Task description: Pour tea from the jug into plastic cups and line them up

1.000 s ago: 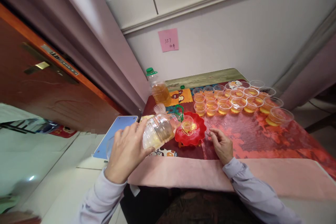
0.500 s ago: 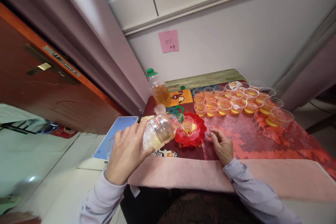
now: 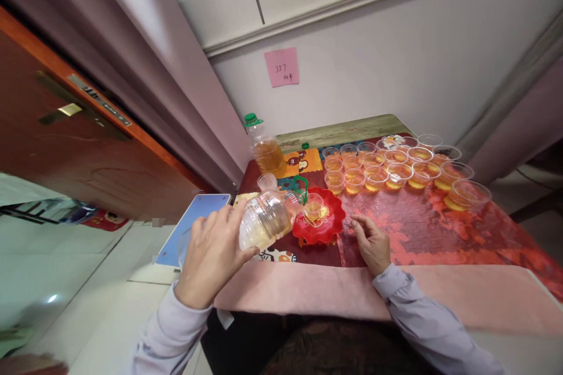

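Observation:
My left hand (image 3: 215, 252) is wrapped round a clear plastic bottle (image 3: 266, 220) with a green carry ring, tilted so that its neck points right. A little pale liquid lies along the bottle's lower side. The mouth is right at a clear plastic cup (image 3: 313, 206) holding some yellowish liquid, which stands in a red scalloped plate (image 3: 333, 229). Right of the plate, my right hand (image 3: 373, 245) rests near the table's front edge, fingers loosely bent and apart, holding nothing that I can see. Another clear cup (image 3: 267, 181) shows behind the bottle.
Several clear cups (image 3: 376, 179) with amber liquid stand in rows at the back right. A second bottle (image 3: 269, 155), green-capped and part full, stands upright at the back left, near a loose green cap (image 3: 305, 146). A pink cloth (image 3: 303, 287) covers the front edge.
The view has shifted very slightly. Both hands, the tilted bottle and the cup in the plate keep the same positions relative to each other.

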Available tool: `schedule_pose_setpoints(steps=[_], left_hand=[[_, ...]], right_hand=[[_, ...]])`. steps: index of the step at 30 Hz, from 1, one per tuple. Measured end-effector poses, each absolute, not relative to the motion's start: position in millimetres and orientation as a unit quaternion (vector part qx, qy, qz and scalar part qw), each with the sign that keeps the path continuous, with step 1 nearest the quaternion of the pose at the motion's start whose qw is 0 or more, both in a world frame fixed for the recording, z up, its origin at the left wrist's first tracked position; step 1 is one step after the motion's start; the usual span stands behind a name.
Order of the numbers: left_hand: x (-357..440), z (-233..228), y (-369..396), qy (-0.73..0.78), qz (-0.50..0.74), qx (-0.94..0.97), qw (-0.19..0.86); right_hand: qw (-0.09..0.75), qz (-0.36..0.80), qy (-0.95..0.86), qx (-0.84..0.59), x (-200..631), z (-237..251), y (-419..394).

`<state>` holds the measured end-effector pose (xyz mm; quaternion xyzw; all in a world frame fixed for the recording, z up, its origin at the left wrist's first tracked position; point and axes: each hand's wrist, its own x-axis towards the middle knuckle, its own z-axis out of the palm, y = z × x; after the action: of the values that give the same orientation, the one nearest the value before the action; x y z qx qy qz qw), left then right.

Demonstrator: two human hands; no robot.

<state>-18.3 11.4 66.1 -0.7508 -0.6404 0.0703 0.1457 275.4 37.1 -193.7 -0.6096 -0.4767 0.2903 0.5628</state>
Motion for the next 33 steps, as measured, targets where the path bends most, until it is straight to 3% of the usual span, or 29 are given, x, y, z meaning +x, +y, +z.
schedule_pose_setpoints(steps=[20,33], left_hand=[[-21.6,57.6,10.3,-0.647,0.040,-0.750,0.132],[-54.6,-65.1,-30.8,-0.744,-0.289,-0.603,0.002]], right_hand=[[0.563,0.277,-0.480,-0.613,275.9,-192.4,36.2],[0.548,0.283,-0.490,-0.616,275.8,-199.4,37.3]])
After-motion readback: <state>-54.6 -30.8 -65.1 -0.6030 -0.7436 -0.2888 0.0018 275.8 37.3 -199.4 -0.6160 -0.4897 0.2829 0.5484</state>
